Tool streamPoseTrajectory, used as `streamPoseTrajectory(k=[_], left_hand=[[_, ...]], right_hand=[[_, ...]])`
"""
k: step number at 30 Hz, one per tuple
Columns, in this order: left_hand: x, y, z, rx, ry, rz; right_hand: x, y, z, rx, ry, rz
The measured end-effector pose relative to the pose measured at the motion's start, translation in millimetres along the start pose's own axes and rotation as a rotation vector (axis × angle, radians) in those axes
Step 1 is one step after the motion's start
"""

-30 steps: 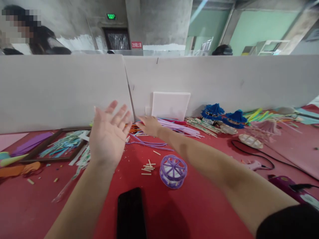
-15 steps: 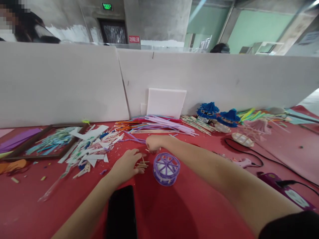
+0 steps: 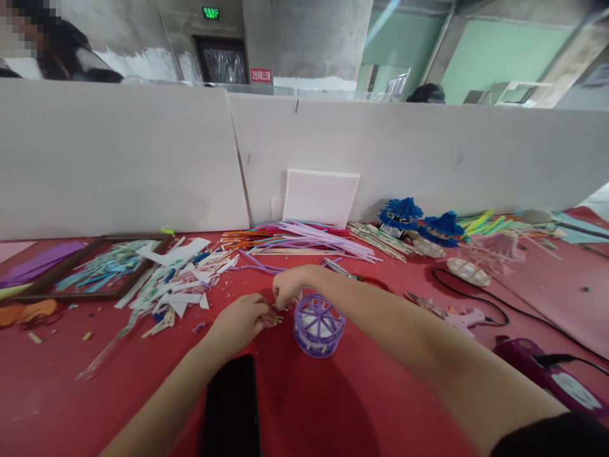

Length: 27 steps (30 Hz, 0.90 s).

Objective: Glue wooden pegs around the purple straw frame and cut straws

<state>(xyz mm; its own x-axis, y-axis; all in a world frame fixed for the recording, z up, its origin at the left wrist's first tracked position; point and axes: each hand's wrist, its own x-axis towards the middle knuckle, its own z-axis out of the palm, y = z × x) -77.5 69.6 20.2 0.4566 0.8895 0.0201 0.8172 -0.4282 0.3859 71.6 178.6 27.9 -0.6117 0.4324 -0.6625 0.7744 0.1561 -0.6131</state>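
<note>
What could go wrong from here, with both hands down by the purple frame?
The right hand is right beside the purple frame, so a careless sweep might tip or shift it. The sticks at the left hand are small, so some could slip or scatter. The phone lies close to the left forearm and might get nudged.

green "exit" sign [image 3: 211,13]; red "卫生间请上三楼" sign [image 3: 261,75]
</note>
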Motion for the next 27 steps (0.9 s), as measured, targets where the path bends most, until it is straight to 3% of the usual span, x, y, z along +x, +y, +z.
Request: streamPoseTrajectory(k=[3, 7, 11, 15, 18, 21, 27], left_hand=[[-2.7, -1.0, 0.5, 0.016, -0.012, 0.019], [-6.6, 6.4, 0.5, 0.054, 0.075, -0.019], [-6.8, 34.3, 11.0, -0.087, 0.140, -0.022], [-3.7, 64.4, 37.7, -0.352, 0.152, -0.005], [-3.2, 75.1, 54.6, -0.458, 0.217, -0.047], [-7.9, 76.9, 60.6, -0.450, 0.259, -0.075], [-24.5, 73.1, 59.6, -0.232, 0.268, 0.058]], right_hand=[[-10.9, 15.2, -5.8, 0.110, 0.092, -0.092], [-32.6, 39.5, -1.6, 0.336, 0.371, -0.234], [-58.1, 61.0, 18.0, 0.576, 0.733, -0.391], [-74.5, 76.3, 47.5, 0.737, 1.001, -0.521], [-77.5, 83.4, 71.1, 0.792, 1.117, -0.568], [-78.5, 87.2, 89.5, 0.826, 1.195, -0.592], [-83.7, 90.6, 101.6, 0.796, 1.212, -0.570]])
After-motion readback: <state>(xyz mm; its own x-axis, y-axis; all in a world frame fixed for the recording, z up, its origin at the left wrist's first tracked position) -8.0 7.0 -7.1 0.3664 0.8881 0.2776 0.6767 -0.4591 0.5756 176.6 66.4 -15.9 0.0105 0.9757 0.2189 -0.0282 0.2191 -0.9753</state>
